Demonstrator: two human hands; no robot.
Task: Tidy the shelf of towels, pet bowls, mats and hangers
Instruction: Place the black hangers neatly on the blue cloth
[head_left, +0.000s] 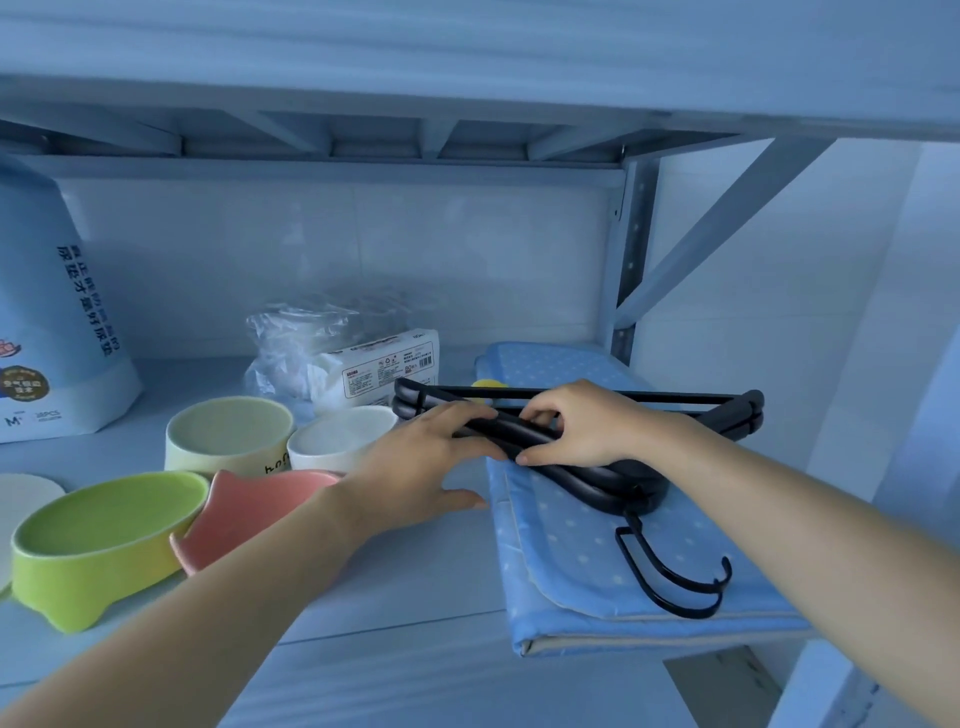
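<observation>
**Right grip (576, 423) and left grip (426, 462) on the black hangers (592, 475)**

The right grip is closed around the stack of black hangers. Its fingers curl over one sloping arm of the stack and the thumb presses from the near side. The left grip is spread. Its straight fingers lie flat on the same arm, just beside the right grip's fingers, and its thumb points away and rests on the shelf (389, 597).

The hangers lie flat under both grips, on the folded blue mat (571, 561) with white dots. Their straight bars are on the far side of the right grip. Their hooks (675, 582) point toward the person and are nearer than the right grip, resting on the mat.

To the left of the left grip stand four pet bowls, close together. The white bowl (337, 436) is nearest to it. The pink bowl (249, 514) is partly hidden under the left forearm. The pale yellow bowl (228, 431) touches the white one. The green bowl (104, 525) is farthest left and touches the pink one.

Behind the left grip, a pack of towels (379, 364) in clear wrap lies near the back wall. Far to the left of it stands a tall blue bag (52, 322).
</observation>
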